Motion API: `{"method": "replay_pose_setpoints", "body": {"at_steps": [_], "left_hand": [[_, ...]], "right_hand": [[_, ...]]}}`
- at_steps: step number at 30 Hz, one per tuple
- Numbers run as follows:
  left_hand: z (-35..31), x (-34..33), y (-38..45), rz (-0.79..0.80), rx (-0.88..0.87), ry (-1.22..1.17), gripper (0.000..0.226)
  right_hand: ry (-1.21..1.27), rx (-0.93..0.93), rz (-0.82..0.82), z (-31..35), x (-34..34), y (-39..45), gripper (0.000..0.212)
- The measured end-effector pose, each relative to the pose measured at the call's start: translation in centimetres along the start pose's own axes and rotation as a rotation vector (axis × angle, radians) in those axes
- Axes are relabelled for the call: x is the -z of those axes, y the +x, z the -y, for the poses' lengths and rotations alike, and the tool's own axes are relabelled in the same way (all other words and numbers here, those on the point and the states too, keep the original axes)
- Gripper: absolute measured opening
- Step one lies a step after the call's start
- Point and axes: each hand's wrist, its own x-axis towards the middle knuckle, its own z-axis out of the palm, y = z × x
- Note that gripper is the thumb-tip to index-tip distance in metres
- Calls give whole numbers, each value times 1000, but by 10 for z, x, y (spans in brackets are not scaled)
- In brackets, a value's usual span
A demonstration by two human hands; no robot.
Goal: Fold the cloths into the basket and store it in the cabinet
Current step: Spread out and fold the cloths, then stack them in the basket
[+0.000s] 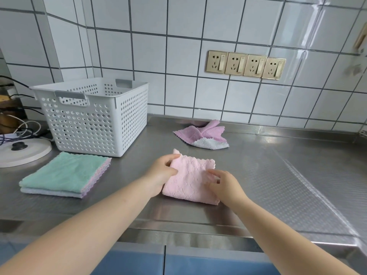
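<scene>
A light pink cloth [190, 179] lies folded into a small square on the steel counter in front of me. My left hand [160, 173] grips its left edge, thumb on top. My right hand [222, 185] rests on its right side with fingers curled on the fabric. A white perforated basket [95, 120] stands at the back left; I cannot see its floor. In front of it lies a stack of folded cloths [65, 175], teal on top, pale blue at the bottom. A crumpled purple and white cloth [204, 134] lies by the wall.
The steel counter [278, 175] runs to the right under a tiled wall with a row of gold sockets [246, 64]. A round white lid [23, 151] and tangled cables [17, 128] sit at the far left. Blue cabinet doors [164, 262] are below the counter's front edge.
</scene>
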Motion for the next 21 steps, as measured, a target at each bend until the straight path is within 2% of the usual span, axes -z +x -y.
{"method": "replay_pose_setpoints", "body": {"at_steps": [3,6,10,13,16,21], "left_hand": [[-7,21,-6,-2,48,-165,51],[-20,55,-15,12,48,-271,51],[-37,116,-27,-15,32,-271,51],[-42,170,-34,-86,15,-139,53],[-40,219,-36,-210,-27,1,55],[-25,275,-31,-336,-51,227,57]], "right_hand": [[376,-102,-17,16,-4,-4,38],[807,-212,66,40,-13,-5,27],[992,-260,252,80,-44,2,22],[1032,-197,386,121,-76,6,21],[996,-86,437,163,-110,10,28],[516,111,276,207,-156,23,41]]}}
